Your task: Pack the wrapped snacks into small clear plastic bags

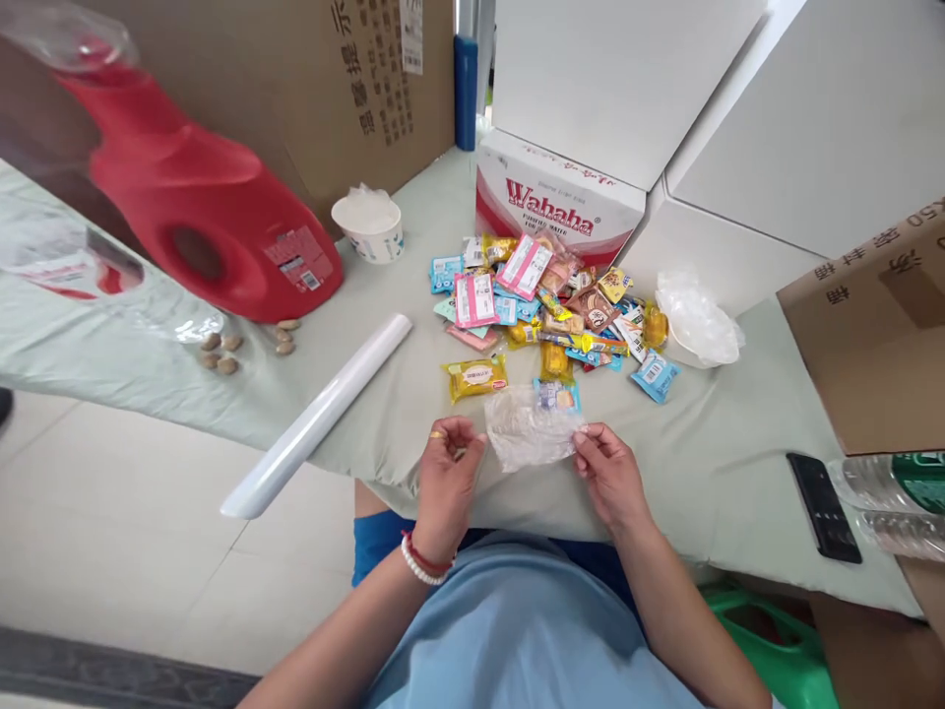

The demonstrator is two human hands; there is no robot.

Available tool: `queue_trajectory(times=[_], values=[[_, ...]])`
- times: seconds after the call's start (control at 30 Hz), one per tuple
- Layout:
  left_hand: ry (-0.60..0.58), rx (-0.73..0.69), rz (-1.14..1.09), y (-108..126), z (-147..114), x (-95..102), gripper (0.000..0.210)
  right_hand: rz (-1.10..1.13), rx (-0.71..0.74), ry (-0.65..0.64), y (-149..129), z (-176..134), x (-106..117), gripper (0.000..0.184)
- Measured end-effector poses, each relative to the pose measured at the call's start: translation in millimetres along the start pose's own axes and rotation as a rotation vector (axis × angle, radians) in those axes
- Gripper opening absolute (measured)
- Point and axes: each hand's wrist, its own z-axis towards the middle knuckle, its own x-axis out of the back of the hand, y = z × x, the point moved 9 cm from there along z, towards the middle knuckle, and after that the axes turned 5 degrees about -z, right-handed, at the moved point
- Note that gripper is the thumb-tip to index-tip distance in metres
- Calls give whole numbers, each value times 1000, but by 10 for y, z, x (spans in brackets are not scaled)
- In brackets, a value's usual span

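Note:
A clear, crinkled plastic bag (528, 433) is spread between my two hands above the near side of the cloth-covered table. My left hand (449, 483), with a ring and wrist beads, has its fingers closed at the bag's left edge. On the other side, my right hand (609, 473) pinches the bag's right edge between thumb and fingers. Behind the bag a small blue packet (559, 395) partly shows through. A yellow snack packet (474, 377) lies just beyond my left hand. Farther back is a heap of wrapped snacks (546, 295).
A white roll (317, 418) overhangs the table's front edge. Left stand a red jug (214, 207) and a paper cup (369, 228); several brown nuts (227, 364) lie nearby. Behind the heap is a Wahaha box (557, 202). Right are a plastic-lined bowl (698, 325), a black phone (823, 507) and bottles (893, 483).

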Motion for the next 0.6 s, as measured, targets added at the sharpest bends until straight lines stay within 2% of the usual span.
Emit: queue_trajectory(times=[0.1,0.17,0.2,0.27,0.33,0.4,0.43,0.53,0.6], values=[[-236,26,66,27,-115,-293,33,-248,258,13,-217,-115,-18,20],[-350,81,129,14,-188,-491,38,-436,444,-49,-387,-247,-132,10],[-358,89,153,22,-201,-554,40,-520,528,-99,-458,-322,-213,8],[-335,66,181,58,-197,-640,42,-645,656,-205,-558,-467,-369,14],[-334,32,181,81,-194,-707,35,-696,726,-293,-611,-580,-472,19],[-333,36,137,58,-195,-720,27,-675,715,-348,-613,-625,-491,16],[-320,46,111,37,-194,-701,27,-640,665,-349,-589,-606,-459,14],[-304,58,102,-2,-217,-638,34,-453,391,-206,-434,-422,-213,21],[-366,47,129,11,-273,-674,41,-350,248,-105,-321,-311,-97,29]])
